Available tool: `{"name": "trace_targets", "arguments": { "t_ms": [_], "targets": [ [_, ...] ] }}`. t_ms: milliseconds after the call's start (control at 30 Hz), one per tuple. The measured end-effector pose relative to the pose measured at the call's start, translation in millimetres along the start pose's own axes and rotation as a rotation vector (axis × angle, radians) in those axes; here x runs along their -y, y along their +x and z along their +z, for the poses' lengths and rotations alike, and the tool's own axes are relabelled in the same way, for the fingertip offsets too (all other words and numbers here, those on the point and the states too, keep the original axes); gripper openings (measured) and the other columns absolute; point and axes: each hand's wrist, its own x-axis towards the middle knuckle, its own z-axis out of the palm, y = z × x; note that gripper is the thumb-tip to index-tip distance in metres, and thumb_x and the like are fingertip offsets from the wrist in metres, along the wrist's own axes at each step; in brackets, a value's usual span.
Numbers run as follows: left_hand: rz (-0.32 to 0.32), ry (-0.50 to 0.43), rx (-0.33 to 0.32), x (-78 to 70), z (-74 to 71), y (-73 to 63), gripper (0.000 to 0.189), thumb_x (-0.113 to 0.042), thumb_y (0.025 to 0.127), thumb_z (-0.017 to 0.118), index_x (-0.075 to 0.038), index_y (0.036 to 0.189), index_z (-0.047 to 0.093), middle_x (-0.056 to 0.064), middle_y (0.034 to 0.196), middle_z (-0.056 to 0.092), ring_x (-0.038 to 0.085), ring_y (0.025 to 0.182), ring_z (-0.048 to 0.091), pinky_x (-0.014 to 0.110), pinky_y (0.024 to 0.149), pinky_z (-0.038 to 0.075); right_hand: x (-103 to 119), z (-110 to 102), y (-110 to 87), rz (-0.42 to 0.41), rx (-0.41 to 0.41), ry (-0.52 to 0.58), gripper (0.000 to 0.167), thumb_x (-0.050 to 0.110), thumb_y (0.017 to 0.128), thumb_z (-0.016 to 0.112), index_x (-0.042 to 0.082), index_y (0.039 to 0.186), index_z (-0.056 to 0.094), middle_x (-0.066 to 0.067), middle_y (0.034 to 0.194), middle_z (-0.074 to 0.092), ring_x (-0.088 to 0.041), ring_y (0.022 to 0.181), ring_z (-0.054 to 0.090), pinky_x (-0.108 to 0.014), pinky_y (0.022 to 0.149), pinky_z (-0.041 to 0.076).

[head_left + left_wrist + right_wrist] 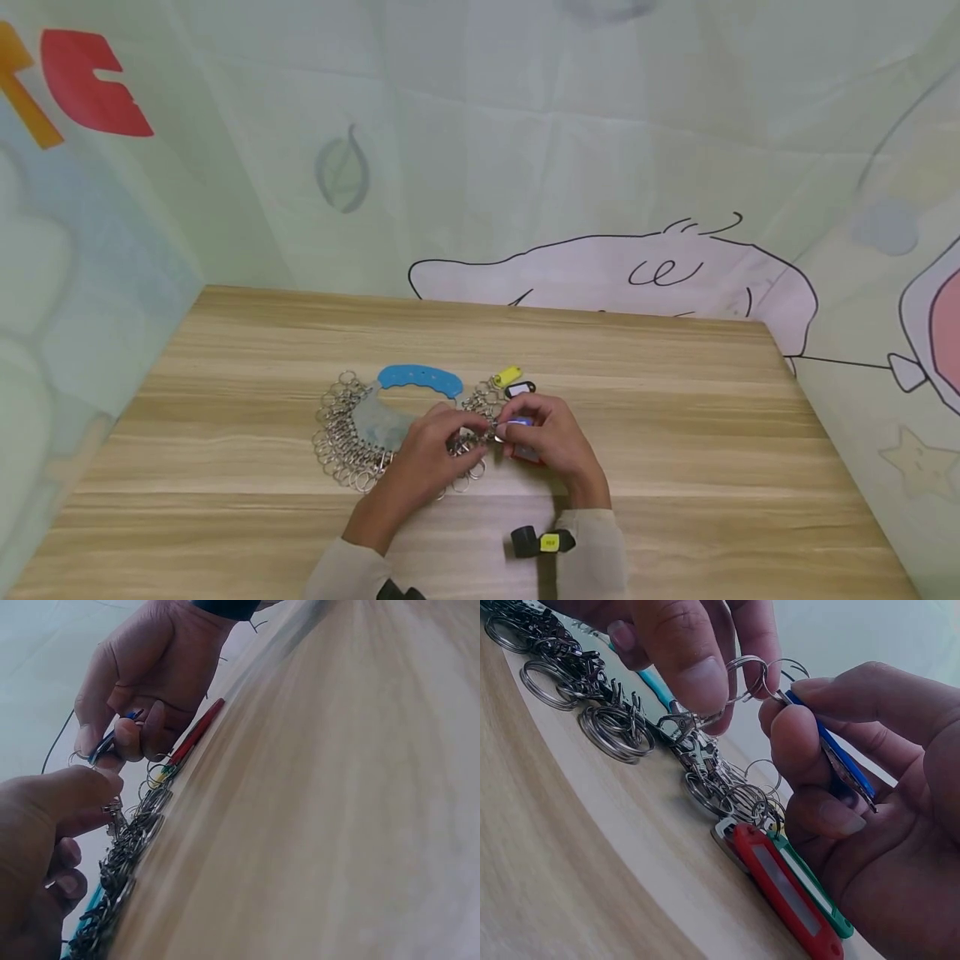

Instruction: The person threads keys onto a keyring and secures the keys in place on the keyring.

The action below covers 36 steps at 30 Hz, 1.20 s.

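Observation:
My right hand pinches a blue key tag between thumb and fingers, tilted above the table. My left hand holds a metal key ring between thumb and fingertips, close to the tag's end. Many more rings with clasps fan out along a curved, pale plate with a blue handle strip. Beneath my right hand, a red key tag and a green key tag hang from rings. Fingers partly hide the blue tag's joint with the ring.
Behind my right hand lie a yellow key tag and a black-rimmed key tag. Black straps with a yellow label sit at the right wrist. The wooden table meets a printed cloth backdrop.

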Motion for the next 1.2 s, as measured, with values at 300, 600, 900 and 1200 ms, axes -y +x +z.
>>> {"name": "trace_targets", "arguments": {
  "t_ms": [300, 600, 900, 1200],
  "targets": [
    [0.008, 0.015, -0.012, 1.6, 0.2, 0.2, 0.033, -0.011, 0.079, 0.087, -0.016, 0.109, 0.074, -0.010, 0.103, 0.068, 0.015, 0.092, 0.058, 0.028, 0.074, 0.052, 0.0, -0.2, -0.6, 0.010, -0.009, -0.002, 0.007, -0.001, 0.086, 0.072, -0.001, 0.093, 0.070, -0.016, 0.073, 0.066, -0.023, 0.061, 0.064, -0.033, 0.066, 0.053],
    [0.013, 0.033, -0.022, 1.4, 0.0, 0.6, 0.030, -0.014, 0.080, 0.087, -0.014, 0.107, 0.074, -0.008, 0.103, 0.068, 0.013, 0.094, 0.057, 0.028, 0.074, 0.051, -1.3, -1.7, 0.1, 0.003, -0.002, -0.021, 0.008, -0.001, 0.086, 0.072, 0.000, 0.093, 0.070, -0.014, 0.074, 0.067, -0.024, 0.061, 0.065, -0.032, 0.065, 0.053],
    [-0.007, 0.050, -0.023, 0.0, -0.6, 1.0, 0.028, -0.017, 0.080, 0.087, -0.013, 0.104, 0.074, -0.008, 0.103, 0.068, 0.009, 0.098, 0.055, 0.030, 0.081, 0.052, -1.5, -2.9, 0.3, -0.008, 0.023, -0.032, 0.009, -0.003, 0.087, 0.072, -0.004, 0.095, 0.069, -0.017, 0.078, 0.067, -0.024, 0.062, 0.065, -0.031, 0.068, 0.053],
    [0.026, 0.068, -0.039, 0.6, -0.1, 1.7, 0.025, -0.020, 0.079, 0.088, -0.014, 0.100, 0.075, -0.009, 0.102, 0.068, 0.008, 0.100, 0.055, 0.031, 0.088, 0.050, -2.0, -3.6, 0.1, -0.013, 0.032, -0.045, 0.009, -0.005, 0.087, 0.071, -0.004, 0.095, 0.069, -0.019, 0.078, 0.067, -0.025, 0.063, 0.065, -0.031, 0.070, 0.053]
  ]
}}
